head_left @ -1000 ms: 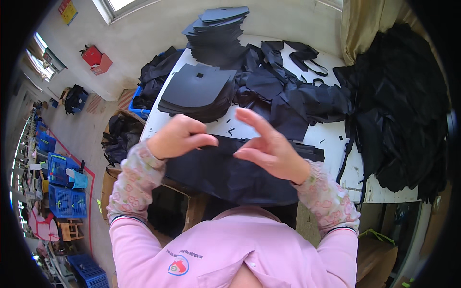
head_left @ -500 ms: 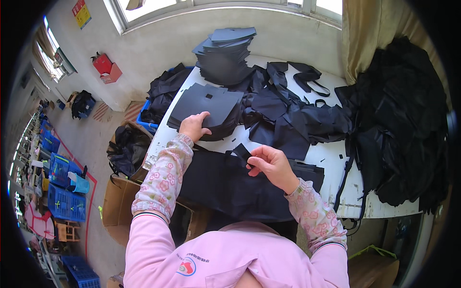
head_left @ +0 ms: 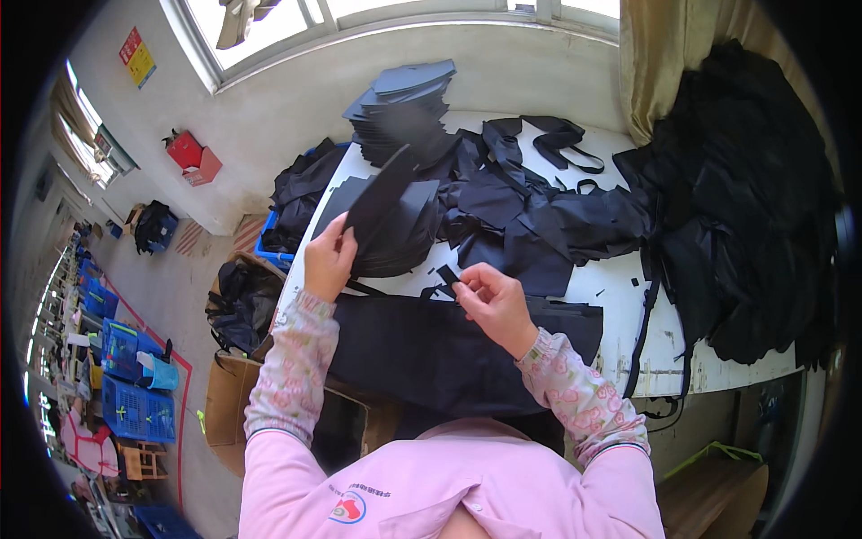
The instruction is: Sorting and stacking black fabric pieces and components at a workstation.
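Note:
My left hand [head_left: 329, 258] grips a flat black panel [head_left: 384, 190] by its lower edge, tilted up above a stack of similar dark sheets [head_left: 395, 242]. Between the thumb and fingers of my right hand [head_left: 492, 301] is a small black strip [head_left: 447, 275], held over the near part of the table. Beneath both hands a large piece of black fabric [head_left: 422, 350] lies along the table's front edge. A taller pile of dark grey sheets [head_left: 400, 108] stands behind the stack.
Loose black fabric pieces [head_left: 521, 207] cover the middle of the white table [head_left: 620, 346]. A big heap of black fabric [head_left: 745, 207] rises at the right. At the left are a filled blue crate [head_left: 275, 241] and a cardboard box [head_left: 229, 404]. Small black scraps lie scattered.
My left hand has lifted a panel off the stack and tilted it up, moving slightly left. My right hand has shifted a little left and down with the strip.

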Demonstrator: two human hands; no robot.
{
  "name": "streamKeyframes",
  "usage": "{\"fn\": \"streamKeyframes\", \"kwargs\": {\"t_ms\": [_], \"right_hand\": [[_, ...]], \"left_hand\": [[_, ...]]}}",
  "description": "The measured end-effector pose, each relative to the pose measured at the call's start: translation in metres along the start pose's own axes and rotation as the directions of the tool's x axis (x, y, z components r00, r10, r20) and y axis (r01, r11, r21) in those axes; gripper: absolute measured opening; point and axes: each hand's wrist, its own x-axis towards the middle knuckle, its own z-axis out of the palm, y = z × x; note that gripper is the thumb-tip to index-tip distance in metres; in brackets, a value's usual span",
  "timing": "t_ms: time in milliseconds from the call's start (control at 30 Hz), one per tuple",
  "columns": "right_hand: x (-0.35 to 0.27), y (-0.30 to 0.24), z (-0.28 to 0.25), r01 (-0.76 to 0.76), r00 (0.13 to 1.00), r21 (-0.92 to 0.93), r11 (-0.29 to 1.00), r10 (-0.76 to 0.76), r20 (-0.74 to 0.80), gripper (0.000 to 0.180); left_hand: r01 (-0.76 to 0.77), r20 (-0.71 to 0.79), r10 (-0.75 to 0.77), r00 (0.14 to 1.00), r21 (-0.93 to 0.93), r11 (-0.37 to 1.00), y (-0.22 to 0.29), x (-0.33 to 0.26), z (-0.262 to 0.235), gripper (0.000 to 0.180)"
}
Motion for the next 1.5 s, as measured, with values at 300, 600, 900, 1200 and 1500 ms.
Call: {"fn": "streamKeyframes", "kwargs": {"t_ms": [300, 600, 900, 1200, 1500], "right_hand": [[0.017, -0.019, -0.008, 0.219, 0.960, -0.248, 0.944, -0.254, -0.119, 0.010], [0.010, 0.004, -0.016, 0.241, 0.969, 0.046, 0.969, -0.243, 0.038, 0.008], [-0.009, -0.041, -0.040, -0.392, 0.806, 0.362, 0.846, 0.127, 0.578, 0.045], [-0.009, -0.067, -0.061, -0.326, 0.683, -0.099, 0.940, 0.307, 0.663, 0.036], [-0.018, -0.003, -0.090, -0.013, 0.940, -0.451, 0.893, 0.164, 0.299, 0.037]], "left_hand": [[0.017, 0.105, 0.013, 0.994, -0.274, 0.961, 0.071, -0.048, -0.048, 0.025], [-0.111, 0.529, 0.317, 0.788, -0.384, 0.917, 0.099, -0.043, -0.039, 0.057], [-0.535, 0.155, 0.552, 0.819, -0.141, 0.833, 0.112, -0.055, 0.024, 0.023], [-0.560, 0.244, 0.577, 0.779, -0.142, 0.816, 0.112, -0.050, 0.006, 0.021], [0.122, 0.117, -0.059, 0.991, -0.663, 0.738, 0.069, -0.050, -0.083, 0.005]]}}
